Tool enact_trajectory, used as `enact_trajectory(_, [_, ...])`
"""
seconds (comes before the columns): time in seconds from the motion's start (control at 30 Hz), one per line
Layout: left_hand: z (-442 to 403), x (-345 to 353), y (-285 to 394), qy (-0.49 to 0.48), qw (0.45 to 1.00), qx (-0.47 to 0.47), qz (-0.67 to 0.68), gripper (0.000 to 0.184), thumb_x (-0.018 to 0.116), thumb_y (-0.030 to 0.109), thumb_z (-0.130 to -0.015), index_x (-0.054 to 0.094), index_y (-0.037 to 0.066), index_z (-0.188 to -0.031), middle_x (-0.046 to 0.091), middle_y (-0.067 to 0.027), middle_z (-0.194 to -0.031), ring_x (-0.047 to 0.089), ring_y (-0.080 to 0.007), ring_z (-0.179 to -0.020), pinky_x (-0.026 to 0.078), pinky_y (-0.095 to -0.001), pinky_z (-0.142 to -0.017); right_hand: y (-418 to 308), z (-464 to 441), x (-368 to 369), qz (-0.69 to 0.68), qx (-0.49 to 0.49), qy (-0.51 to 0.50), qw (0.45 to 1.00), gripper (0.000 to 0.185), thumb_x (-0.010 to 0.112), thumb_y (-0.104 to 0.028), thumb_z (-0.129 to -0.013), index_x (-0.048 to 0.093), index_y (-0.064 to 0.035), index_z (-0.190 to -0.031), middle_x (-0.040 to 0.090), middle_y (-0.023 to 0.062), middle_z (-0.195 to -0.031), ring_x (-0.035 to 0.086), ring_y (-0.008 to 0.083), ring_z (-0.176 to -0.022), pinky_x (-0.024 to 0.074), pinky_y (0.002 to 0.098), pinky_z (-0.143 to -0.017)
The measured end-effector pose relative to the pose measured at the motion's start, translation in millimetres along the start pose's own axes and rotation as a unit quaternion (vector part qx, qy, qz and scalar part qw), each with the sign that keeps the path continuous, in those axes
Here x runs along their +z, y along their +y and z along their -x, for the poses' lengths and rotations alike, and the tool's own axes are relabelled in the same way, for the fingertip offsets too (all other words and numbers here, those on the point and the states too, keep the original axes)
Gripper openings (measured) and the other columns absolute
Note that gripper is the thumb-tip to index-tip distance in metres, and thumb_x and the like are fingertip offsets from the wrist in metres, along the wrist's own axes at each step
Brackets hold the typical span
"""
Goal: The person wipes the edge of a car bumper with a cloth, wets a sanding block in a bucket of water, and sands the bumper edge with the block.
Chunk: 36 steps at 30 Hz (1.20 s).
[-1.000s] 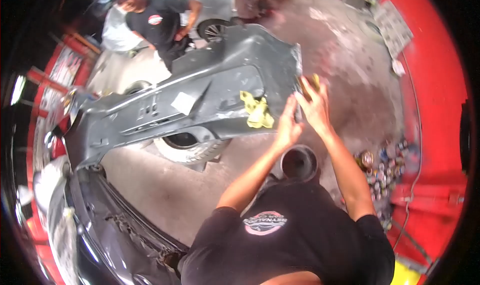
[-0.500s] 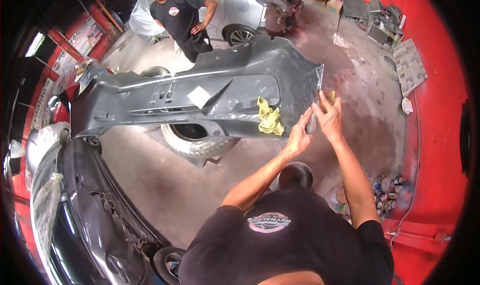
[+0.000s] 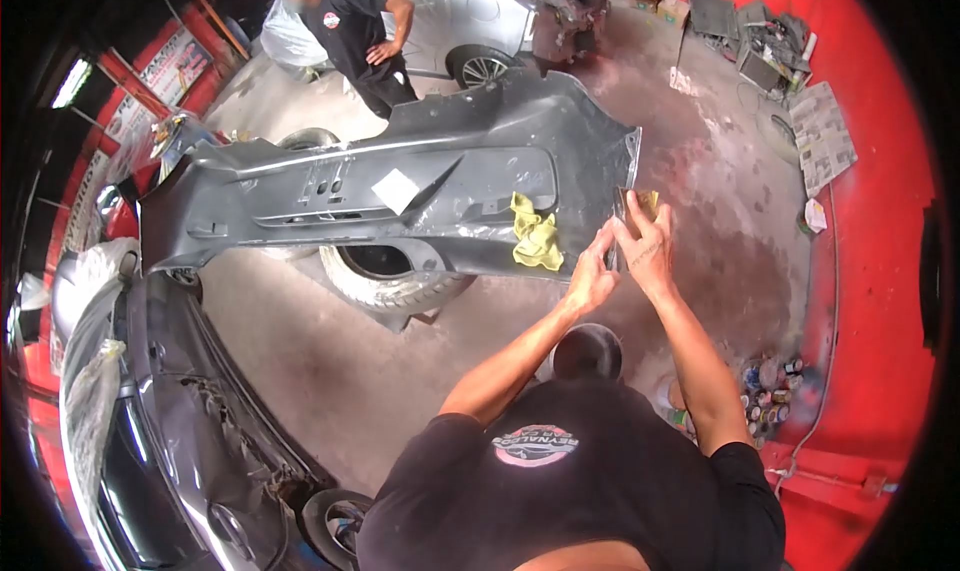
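Note:
A large dark grey car bumper (image 3: 480, 181) lies across tires. At its right edge my right hand (image 3: 645, 241) holds a small brownish-yellow pad (image 3: 648, 205) between thumb and fingers, against or just beside the edge. My left hand (image 3: 593, 279) is at the bumper's lower right corner, its fingers close together and touching the edge; whether it holds anything is hidden. A crumpled yellow cloth (image 3: 537, 237) rests on the bumper left of my hands. Farther left, a white square (image 3: 395, 192) lies on the surface.
Another person (image 3: 350, 31) stands beyond the bumper, near a silver car (image 3: 450, 21). A tire (image 3: 400, 281) sits underneath. A dark bucket-like container (image 3: 587, 353) is before my body. Several cans (image 3: 770, 391) stand right; a dark car (image 3: 180, 391) is left.
The view first shifted, moving the bumper right and down in the picture. Since then my right hand has moved slightly down along the edge. The other person's head has turned.

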<state>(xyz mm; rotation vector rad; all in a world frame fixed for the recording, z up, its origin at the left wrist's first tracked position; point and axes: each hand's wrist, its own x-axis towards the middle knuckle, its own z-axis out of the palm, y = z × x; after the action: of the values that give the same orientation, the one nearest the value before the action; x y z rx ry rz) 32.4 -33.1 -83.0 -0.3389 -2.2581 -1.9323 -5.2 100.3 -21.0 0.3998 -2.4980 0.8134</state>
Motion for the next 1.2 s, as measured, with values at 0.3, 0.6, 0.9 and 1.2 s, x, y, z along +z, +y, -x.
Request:
enact_trajectory(0.3, [-1.7,4.1,13.0,-0.002,0.999,0.006,0.051,0.094,0.056,-0.009,-0.069,0.030,-0.009,-0.159,0.039,-0.0257,-0.163,0.032,-0.0282,-0.154,0.022,-0.0348,-0.127,7.6,-2.2,-0.8,-0.020,0.014,0.023,0.999,0.056,0.078,-0.043,-0.089,0.068,-0.0224,-0.139,0.055,0.0199,-0.112,0.060,0.0382,-0.104,0.0509,0.0468,-0.091])
enact_trajectory(0.6, [-5.2,6.3,10.4,-0.009,0.999,0.004,0.035,0.090,0.055,-0.007,-0.068,0.036,-0.010,-0.156,0.039,-0.0255,-0.163,0.031,-0.0325,-0.156,0.022,-0.0366,-0.128,19.9,-6.0,3.7,-0.018,-0.003,0.001,1.000,0.055,0.076,-0.046,-0.088,0.070,-0.0210,-0.137,0.055,0.0237,-0.120,0.061,0.0404,-0.112,0.0546,0.0466,-0.093])
enact_trajectory(0.9, [-5.6,4.2,16.3,0.008,0.999,0.013,0.031,0.089,0.055,-0.007,-0.068,0.037,-0.010,-0.155,0.041,-0.0269,-0.161,0.032,-0.0335,-0.155,0.022,-0.0367,-0.128,24.5,-25.8,-2.5,-0.015,-0.010,-0.005,1.000,0.057,0.076,-0.046,-0.088,0.068,-0.0218,-0.140,0.054,0.0211,-0.114,0.062,0.0393,-0.109,0.0543,0.0479,-0.089])
enact_trajectory(1.2, [-2.7,2.8,13.6,-0.016,1.000,0.002,-0.016,0.091,0.057,-0.007,-0.068,0.035,-0.010,-0.156,0.040,-0.0248,-0.162,0.034,-0.0297,-0.154,0.024,-0.0358,-0.127,34.9,-29.2,-1.8,-0.004,0.010,-0.022,1.000,0.057,0.075,-0.046,-0.088,0.067,-0.0232,-0.140,0.054,0.0212,-0.118,0.065,0.0397,-0.106,0.0552,0.0478,-0.088])
